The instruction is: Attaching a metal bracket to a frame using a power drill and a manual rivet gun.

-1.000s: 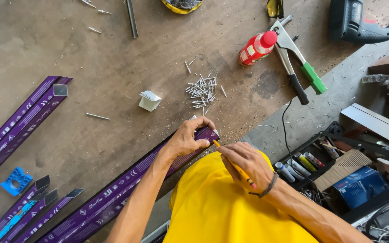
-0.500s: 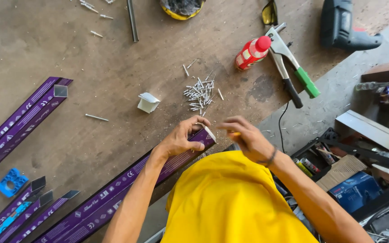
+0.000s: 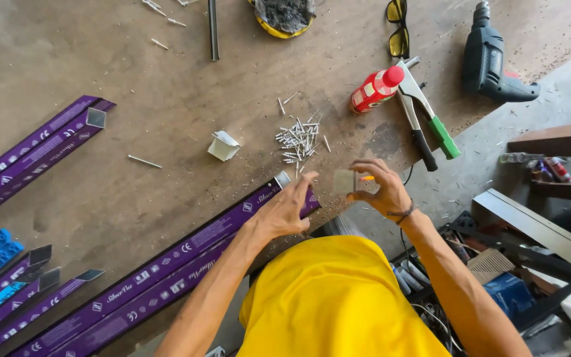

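1. The right hand (image 3: pixel 383 192) pinches a small square metal piece (image 3: pixel 344 181) in its fingertips, lifted clear of the table, seemingly to inspect it; an orange-tipped tool (image 3: pixel 367 177) shows beside the fingers.
2. The left hand (image 3: pixel 285 211) rests open on the long purple-wrapped profile (image 3: pixel 166 261), probably steadying it.
3. Just beyond, loose rivets (image 3: pixel 299 140) lie heaped within reach, near a small white bracket (image 3: pixel 223 145).
4. Farther off lie a red bottle (image 3: pixel 376 89), a hand riveter (image 3: pixel 424 119) and a drill (image 3: pixel 490 56).
5. The worn brown table (image 3: pixel 133 79) is dusty; cluttered tool boxes (image 3: pixel 497 277) sit at the right.
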